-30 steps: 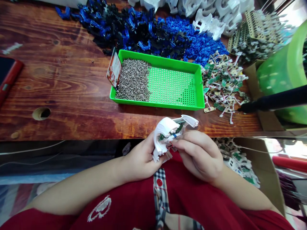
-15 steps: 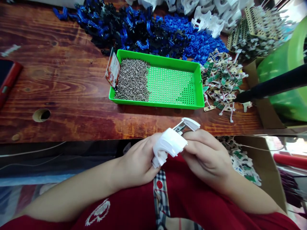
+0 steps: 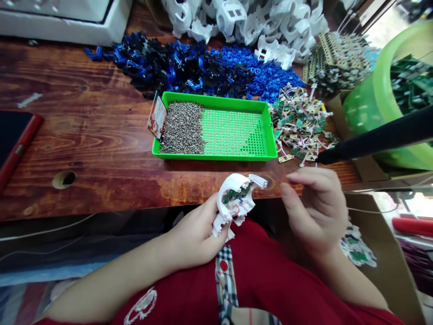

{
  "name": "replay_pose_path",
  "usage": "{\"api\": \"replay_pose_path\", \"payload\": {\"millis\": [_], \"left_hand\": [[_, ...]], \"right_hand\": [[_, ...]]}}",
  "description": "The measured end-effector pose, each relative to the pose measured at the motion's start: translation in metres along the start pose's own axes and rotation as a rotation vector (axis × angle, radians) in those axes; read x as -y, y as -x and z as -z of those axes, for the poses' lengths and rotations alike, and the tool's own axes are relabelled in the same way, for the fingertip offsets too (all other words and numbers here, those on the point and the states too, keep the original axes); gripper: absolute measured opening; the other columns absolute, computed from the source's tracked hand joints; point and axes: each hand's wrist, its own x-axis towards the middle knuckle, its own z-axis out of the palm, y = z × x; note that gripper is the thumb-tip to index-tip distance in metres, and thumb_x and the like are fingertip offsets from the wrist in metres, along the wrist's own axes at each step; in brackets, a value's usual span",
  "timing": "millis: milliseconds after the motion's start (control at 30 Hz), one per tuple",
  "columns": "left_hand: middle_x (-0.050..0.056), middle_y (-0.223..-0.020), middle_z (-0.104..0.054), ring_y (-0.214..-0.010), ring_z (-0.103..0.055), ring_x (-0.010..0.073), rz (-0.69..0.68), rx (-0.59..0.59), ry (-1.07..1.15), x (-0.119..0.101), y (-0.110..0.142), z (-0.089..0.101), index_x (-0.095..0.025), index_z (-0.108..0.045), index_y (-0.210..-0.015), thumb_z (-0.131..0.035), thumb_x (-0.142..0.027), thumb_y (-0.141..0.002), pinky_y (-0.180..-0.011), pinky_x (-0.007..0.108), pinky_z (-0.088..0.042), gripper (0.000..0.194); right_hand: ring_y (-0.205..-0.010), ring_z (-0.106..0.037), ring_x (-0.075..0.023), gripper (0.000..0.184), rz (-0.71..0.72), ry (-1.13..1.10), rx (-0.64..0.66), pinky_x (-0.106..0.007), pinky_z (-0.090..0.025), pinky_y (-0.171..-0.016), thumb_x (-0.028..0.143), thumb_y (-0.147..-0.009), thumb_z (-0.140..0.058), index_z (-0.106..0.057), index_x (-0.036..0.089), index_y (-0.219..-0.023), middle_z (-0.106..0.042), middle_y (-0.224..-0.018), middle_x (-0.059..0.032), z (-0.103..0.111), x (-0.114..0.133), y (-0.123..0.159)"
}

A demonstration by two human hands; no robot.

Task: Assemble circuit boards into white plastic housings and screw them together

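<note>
A white plastic housing (image 3: pixel 225 192) is gripped in my left hand (image 3: pixel 199 230) over my lap, just in front of the table edge. Its hollow side faces up and shows a green circuit board (image 3: pixel 233 195) and a bit of red wire inside. To the right of it, my right hand (image 3: pixel 316 212) is raised with nothing visible in it; thumb and forefinger are slightly apart and the other fingers are curled. A black pen-shaped tool (image 3: pixel 372 135), perhaps an electric screwdriver, reaches in from the right, its tip just above my right hand.
Small metal screws (image 3: pixel 182 128) fill the left part of a green tray (image 3: pixel 216 157). Behind it lie blue and black plastic parts (image 3: pixel 189 67) and white housings (image 3: pixel 237 18). Wired boards (image 3: pixel 297 122) and a green tub (image 3: pixel 363 104) stand right. A cardboard box (image 3: pixel 382 234) sits below.
My right hand has let go of the white housing and moved right, toward the black tool. The housing has turned in my left hand, so its inside now shows. The camera view has shifted.
</note>
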Motion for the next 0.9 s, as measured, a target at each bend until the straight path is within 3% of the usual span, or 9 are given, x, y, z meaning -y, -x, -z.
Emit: {"api": "replay_pose_path", "payload": {"millis": [33, 133, 200, 267, 467, 567, 733, 900], "left_hand": [[0.010, -0.115, -0.058, -0.106, -0.057, 0.0227, 0.004, 0.004, -0.027, 0.000, -0.001, 0.000, -0.019, -0.035, -0.126, -0.048, -0.014, -0.081, -0.093, 0.037, -0.045, 0.047], [0.010, -0.116, -0.058, -0.106, -0.057, 0.0253, -0.013, 0.003, -0.145, -0.002, -0.003, -0.002, -0.021, -0.034, -0.126, -0.049, -0.012, -0.079, -0.091, 0.040, -0.045, 0.050], [0.009, -0.118, -0.057, -0.106, -0.057, 0.0259, -0.035, 0.010, -0.204, -0.004, -0.005, -0.003, -0.023, -0.034, -0.125, -0.048, -0.011, -0.078, -0.089, 0.041, -0.047, 0.051], [0.009, -0.118, -0.057, -0.106, -0.057, 0.0258, -0.049, 0.020, -0.233, -0.008, -0.007, -0.003, -0.022, -0.035, -0.124, -0.048, -0.009, -0.076, -0.087, 0.040, -0.047, 0.051], [0.007, -0.107, -0.060, -0.095, -0.060, 0.0231, -0.047, 0.033, -0.193, -0.016, -0.009, -0.005, -0.021, -0.037, -0.121, -0.050, -0.006, -0.073, -0.081, 0.035, -0.049, 0.052], [0.005, -0.103, -0.060, -0.092, -0.060, 0.0203, -0.043, 0.034, -0.082, -0.017, -0.008, -0.007, -0.021, -0.039, -0.117, -0.050, -0.006, -0.074, -0.082, 0.033, -0.048, 0.047], [0.004, -0.094, -0.060, -0.093, -0.059, 0.0207, -0.017, -0.005, 0.032, -0.017, -0.007, -0.012, -0.020, -0.040, -0.115, -0.050, -0.008, -0.078, -0.081, 0.032, -0.049, 0.041], [0.003, -0.086, -0.059, -0.091, -0.059, 0.0223, -0.001, -0.008, -0.025, -0.015, -0.005, -0.014, -0.019, -0.043, -0.111, -0.053, -0.007, -0.074, -0.086, 0.036, -0.047, 0.040]], "right_hand": [[-0.091, -0.055, -0.0163, 0.031, -0.074, -0.025, 0.021, -0.033, -0.047, -0.083, 0.017, -0.077, -0.062, -0.056, 0.022, -0.107, -0.056, -0.098, -0.0058, -0.001, -0.001, 0.001], [-0.106, -0.051, -0.0201, 0.047, -0.212, -0.181, 0.315, -0.037, -0.046, -0.092, 0.039, -0.082, -0.055, -0.044, 0.021, -0.124, -0.049, -0.117, -0.0098, -0.006, -0.001, 0.001], [-0.112, -0.048, -0.0203, 0.053, -0.192, -0.219, 0.472, -0.036, -0.044, -0.095, 0.050, -0.084, -0.049, -0.041, 0.020, -0.128, -0.047, -0.122, -0.0103, -0.007, 0.002, -0.002], [-0.112, -0.048, -0.0197, 0.052, -0.150, -0.212, 0.536, -0.034, -0.044, -0.095, 0.053, -0.085, -0.043, -0.045, 0.020, -0.125, -0.048, -0.121, -0.0098, -0.006, 0.006, -0.006], [-0.114, -0.048, -0.0174, 0.037, -0.176, -0.294, 0.553, -0.032, -0.045, -0.096, 0.035, -0.088, -0.048, -0.048, 0.022, -0.123, -0.050, -0.122, -0.0076, 0.004, 0.003, -0.007], [-0.114, -0.048, -0.0157, 0.041, -0.218, -0.300, 0.573, -0.029, -0.046, -0.095, 0.023, -0.085, -0.052, -0.045, 0.023, -0.125, -0.049, -0.123, -0.0070, 0.006, -0.001, -0.003], [-0.115, -0.049, -0.0172, 0.056, -0.320, -0.362, 0.541, -0.032, -0.047, -0.096, 0.023, -0.081, -0.058, -0.036, 0.024, -0.132, -0.046, -0.127, -0.0078, 0.002, 0.000, 0.005], [-0.114, -0.049, -0.0174, 0.053, -0.338, -0.365, 0.570, -0.032, -0.046, -0.096, 0.021, -0.080, -0.058, -0.039, 0.022, -0.129, -0.046, -0.127, -0.0084, 0.000, 0.006, 0.004]]}}
